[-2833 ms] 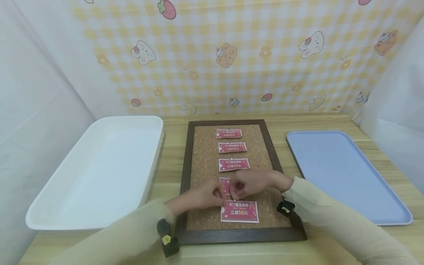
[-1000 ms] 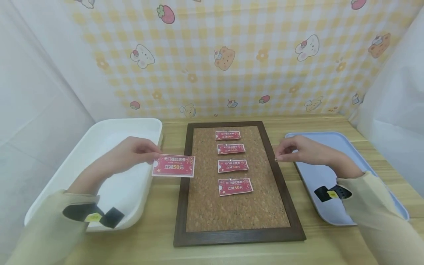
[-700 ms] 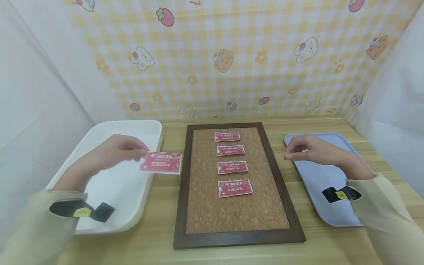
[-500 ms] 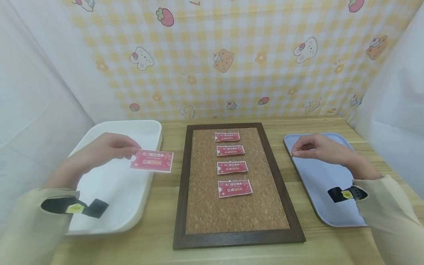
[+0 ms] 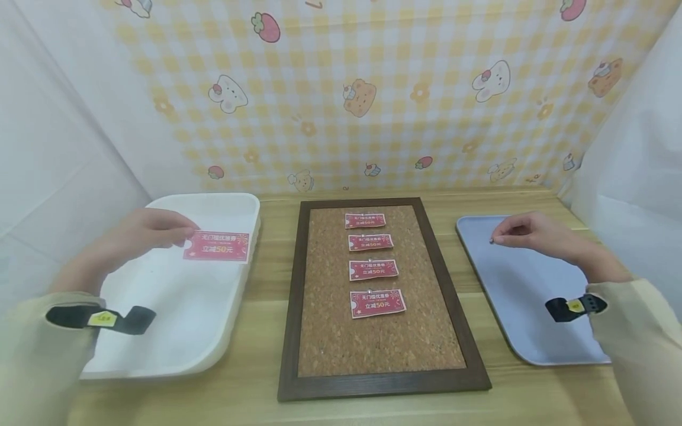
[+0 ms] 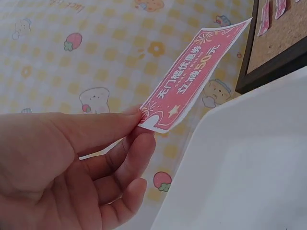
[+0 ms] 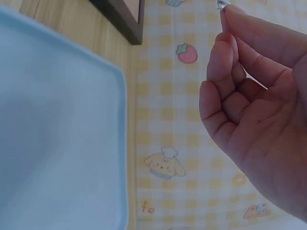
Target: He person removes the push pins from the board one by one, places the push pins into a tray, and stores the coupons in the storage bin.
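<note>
My left hand (image 5: 151,234) pinches a pink paper coupon (image 5: 218,247) by its left end, above the white tray (image 5: 215,349). In the left wrist view the coupon (image 6: 192,76) tilts up from between thumb and index finger. Over the blue tray (image 5: 549,331), my right hand (image 5: 538,236) pinches a small silver thumbtack (image 7: 222,4) between thumb and index fingertip. Between the hands lies a dark-framed cork board (image 5: 330,346). Several matching coupons hang on it in a column, the lowest coupon (image 5: 378,303) with a pin at its top edge.
Wood-patterned tabletop (image 5: 266,331) shows between the trays and the board. Behind rises a yellow checked curtain (image 5: 319,89) with cartoon prints. White sheets (image 5: 58,148) bound both sides.
The lowest coupon came off the board in my left hand, which moved left over the white tray. My right hand moved right with the thumbtack, over the blue tray.
</note>
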Demonstrator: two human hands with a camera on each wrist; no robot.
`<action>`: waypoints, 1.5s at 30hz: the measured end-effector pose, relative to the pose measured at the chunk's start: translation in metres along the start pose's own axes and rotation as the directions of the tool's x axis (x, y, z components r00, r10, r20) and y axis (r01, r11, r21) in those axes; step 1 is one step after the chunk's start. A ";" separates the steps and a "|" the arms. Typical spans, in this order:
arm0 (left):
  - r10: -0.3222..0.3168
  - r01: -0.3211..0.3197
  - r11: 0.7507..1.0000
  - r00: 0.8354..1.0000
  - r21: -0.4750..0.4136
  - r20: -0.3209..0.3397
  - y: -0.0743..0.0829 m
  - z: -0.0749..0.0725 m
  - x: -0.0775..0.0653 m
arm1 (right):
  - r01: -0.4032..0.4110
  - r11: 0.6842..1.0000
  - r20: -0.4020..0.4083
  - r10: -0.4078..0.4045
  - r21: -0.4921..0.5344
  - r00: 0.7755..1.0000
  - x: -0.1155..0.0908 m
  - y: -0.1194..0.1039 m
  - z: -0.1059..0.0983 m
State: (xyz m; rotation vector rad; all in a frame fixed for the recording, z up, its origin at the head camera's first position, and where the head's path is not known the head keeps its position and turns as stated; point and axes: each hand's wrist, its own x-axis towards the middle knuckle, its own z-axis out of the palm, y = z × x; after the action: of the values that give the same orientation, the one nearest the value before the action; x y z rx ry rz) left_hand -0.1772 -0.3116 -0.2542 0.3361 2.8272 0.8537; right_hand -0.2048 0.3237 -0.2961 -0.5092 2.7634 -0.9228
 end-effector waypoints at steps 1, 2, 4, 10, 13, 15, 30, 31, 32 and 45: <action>-0.008 0.008 1.000 1.000 0.000 0.005 -0.003 -0.002 -0.001 | -0.015 1.000 0.001 0.015 -0.002 1.000 0.000 0.002 -0.001; -0.016 0.016 1.000 1.000 -0.002 0.011 -0.005 -0.003 -0.001 | -0.027 1.000 0.001 0.027 -0.002 1.000 0.000 0.005 -0.002; -0.036 0.036 0.999 0.999 -0.001 0.021 -0.010 -0.006 -0.003 | -0.045 0.999 0.005 0.045 -0.002 0.999 0.000 0.009 -0.005; -0.036 0.036 0.999 0.999 0.005 0.034 -0.026 -0.012 -0.002 | -0.086 0.996 0.009 0.087 -0.011 0.996 -0.001 0.027 -0.011; -0.061 0.061 0.998 0.997 0.003 0.046 -0.032 -0.014 -0.003 | -0.114 0.993 0.025 0.114 -0.011 0.993 -0.001 0.037 -0.013; -0.081 0.081 0.997 0.995 -0.003 0.056 -0.036 -0.015 -0.004 | -0.132 0.991 0.042 0.133 -0.010 0.990 -0.002 0.044 -0.015; -0.172 0.175 0.985 0.974 -0.004 0.147 -0.072 -0.013 0.003 | -0.244 0.968 0.109 0.237 0.052 0.965 -0.014 0.089 -0.015; -0.176 0.178 0.984 0.973 -0.001 0.151 -0.075 -0.012 0.003 | -0.254 0.966 0.111 0.247 0.056 0.963 -0.015 0.091 -0.014; -0.182 0.184 0.983 0.970 0.002 0.159 -0.078 -0.010 0.003 | -0.263 0.963 0.113 0.255 0.058 0.960 -0.016 0.093 -0.014; -0.189 0.201 0.979 0.946 -0.022 0.264 -0.108 0.006 0.003 | -0.302 0.949 0.140 0.288 0.091 0.947 -0.022 0.110 -0.008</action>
State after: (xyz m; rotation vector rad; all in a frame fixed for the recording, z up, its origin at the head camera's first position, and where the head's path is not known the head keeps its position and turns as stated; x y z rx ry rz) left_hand -0.1965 -0.3955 -0.3199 0.1453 2.5400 0.7721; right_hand -0.2157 0.4189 -0.3559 -0.1225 2.5630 -0.9298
